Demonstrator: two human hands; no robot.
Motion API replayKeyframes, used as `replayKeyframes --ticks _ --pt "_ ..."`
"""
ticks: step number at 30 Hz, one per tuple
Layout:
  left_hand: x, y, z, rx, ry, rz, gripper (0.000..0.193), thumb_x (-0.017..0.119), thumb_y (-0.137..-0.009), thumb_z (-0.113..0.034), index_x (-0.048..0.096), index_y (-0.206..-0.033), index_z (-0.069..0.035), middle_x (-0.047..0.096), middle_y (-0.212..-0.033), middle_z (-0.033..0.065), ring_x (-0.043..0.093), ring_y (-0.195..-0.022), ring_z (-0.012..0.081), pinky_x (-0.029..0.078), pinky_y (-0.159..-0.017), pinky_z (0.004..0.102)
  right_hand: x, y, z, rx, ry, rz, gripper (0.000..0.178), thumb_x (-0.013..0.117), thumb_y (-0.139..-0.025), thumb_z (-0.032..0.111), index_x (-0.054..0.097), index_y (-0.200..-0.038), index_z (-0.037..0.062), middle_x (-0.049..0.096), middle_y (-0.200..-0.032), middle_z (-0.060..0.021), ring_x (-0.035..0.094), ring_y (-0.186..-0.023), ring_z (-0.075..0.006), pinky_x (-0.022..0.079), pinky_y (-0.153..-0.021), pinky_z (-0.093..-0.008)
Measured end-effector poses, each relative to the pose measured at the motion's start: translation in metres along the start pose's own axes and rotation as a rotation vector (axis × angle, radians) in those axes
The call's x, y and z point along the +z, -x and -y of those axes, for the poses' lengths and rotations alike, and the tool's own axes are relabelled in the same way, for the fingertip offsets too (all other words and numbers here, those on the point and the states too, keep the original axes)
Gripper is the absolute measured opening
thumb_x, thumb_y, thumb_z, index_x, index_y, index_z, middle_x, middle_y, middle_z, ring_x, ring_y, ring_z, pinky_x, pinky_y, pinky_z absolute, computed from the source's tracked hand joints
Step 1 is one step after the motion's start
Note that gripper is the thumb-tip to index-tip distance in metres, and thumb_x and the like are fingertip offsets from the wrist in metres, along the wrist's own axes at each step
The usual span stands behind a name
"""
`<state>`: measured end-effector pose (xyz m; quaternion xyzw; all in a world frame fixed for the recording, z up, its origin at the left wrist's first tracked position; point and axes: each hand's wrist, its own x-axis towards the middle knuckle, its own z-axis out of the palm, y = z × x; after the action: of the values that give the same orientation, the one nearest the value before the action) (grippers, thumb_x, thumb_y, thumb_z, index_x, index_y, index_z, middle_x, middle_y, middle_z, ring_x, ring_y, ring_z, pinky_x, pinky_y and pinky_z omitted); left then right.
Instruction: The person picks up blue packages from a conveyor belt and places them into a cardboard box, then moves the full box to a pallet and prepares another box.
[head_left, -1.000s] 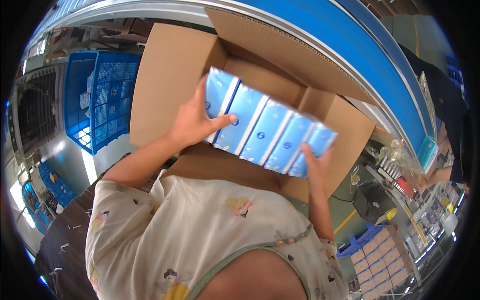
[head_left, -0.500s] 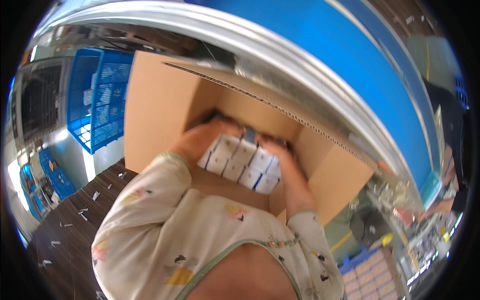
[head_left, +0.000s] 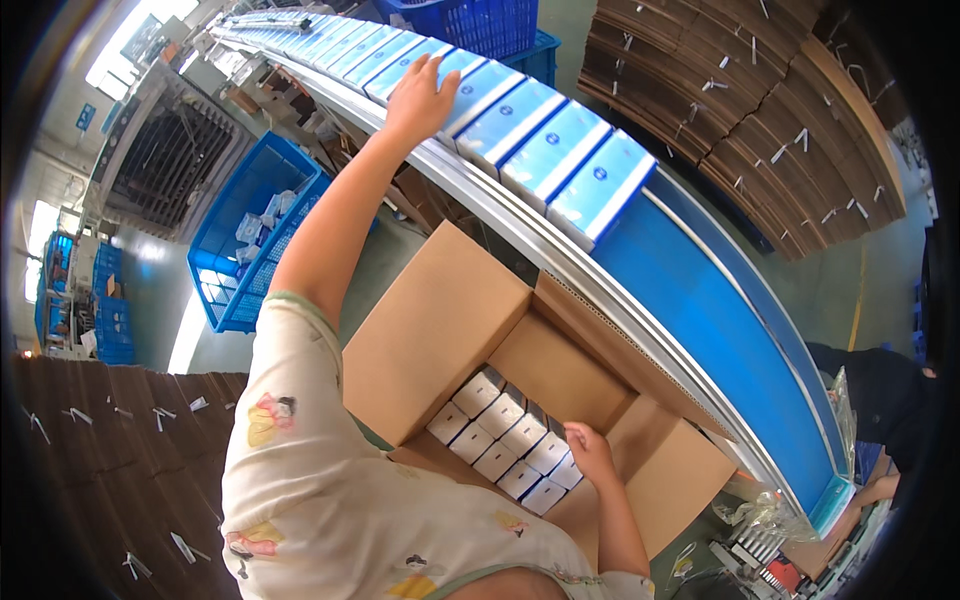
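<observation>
My left hand (head_left: 422, 98) reaches up over the conveyor, fingers spread on top of a row of blue-and-white wrapped packs (head_left: 558, 140) that look like tissue packs. It lies across the packs rather than gripping around one. Below, an open cardboard carton (head_left: 440, 320) holds a block of similar packs (head_left: 497, 440), their white ends with blue edges facing up. My right hand (head_left: 590, 452) is inside the carton at the right end of that block. Its fingers are loosely bent against the packs, with nothing visible in them.
A blue conveyor belt (head_left: 720, 290) with a metal rail runs along the carton's far side. A blue crate (head_left: 262, 235) with loose packs stands at left. Stacked flat cardboard lies at lower left (head_left: 120, 450) and far right (head_left: 740, 110). Another person's arm (head_left: 880, 490) shows at right.
Both hands were together in the carton on the packs. My left hand has come out and up onto the conveyor's row, now in view; my right hand stays in the carton.
</observation>
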<state>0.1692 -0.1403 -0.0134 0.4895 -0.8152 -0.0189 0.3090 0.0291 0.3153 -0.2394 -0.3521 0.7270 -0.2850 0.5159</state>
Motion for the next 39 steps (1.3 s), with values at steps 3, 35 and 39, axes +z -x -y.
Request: replayKeyframes --ticks 3,35,39 --pt "0.017 -0.028 0.053 -0.033 -0.210 0.020 0.039 0.044 -0.085 -0.034 0.057 -0.101 -0.001 0.056 -0.097 0.0179 0.050 -0.100 0.0315 0.040 -0.086 0.0402 -0.012 0.032 0.019 -0.029 0.035 -0.032 0.025 0.053 -0.085 0.016 0.057 -0.105 0.0023 0.063 -0.092 -0.0106 0.059 -0.085 -0.0148 0.046 -0.075 -0.0264" --pt "-0.062 0.185 -0.078 0.396 0.804 0.356 0.105 0.085 -0.051 -0.032 0.021 -0.126 0.005 0.054 -0.104 0.0219 0.059 -0.091 0.0270 0.048 -0.077 0.0370 -0.073 0.125 0.125 -0.520 -0.171 -1.102 0.088 0.078 -0.060 0.028 0.028 -0.125 -0.0024 0.041 -0.116 -0.0146 0.046 -0.104 -0.0225 0.040 -0.088 -0.0331" --pt "-0.010 0.256 -0.073 -0.138 0.444 1.001 0.104 0.070 -0.063 -0.050 0.013 -0.134 -0.001 0.051 -0.109 0.0267 0.055 -0.099 0.0366 0.046 -0.082 0.0385 -0.018 0.081 0.007 0.055 -0.387 -0.699 0.098 0.074 -0.062 0.042 0.022 -0.130 -0.0046 0.042 -0.118 -0.0162 0.048 -0.103 -0.0250 0.042 -0.086 -0.0352"
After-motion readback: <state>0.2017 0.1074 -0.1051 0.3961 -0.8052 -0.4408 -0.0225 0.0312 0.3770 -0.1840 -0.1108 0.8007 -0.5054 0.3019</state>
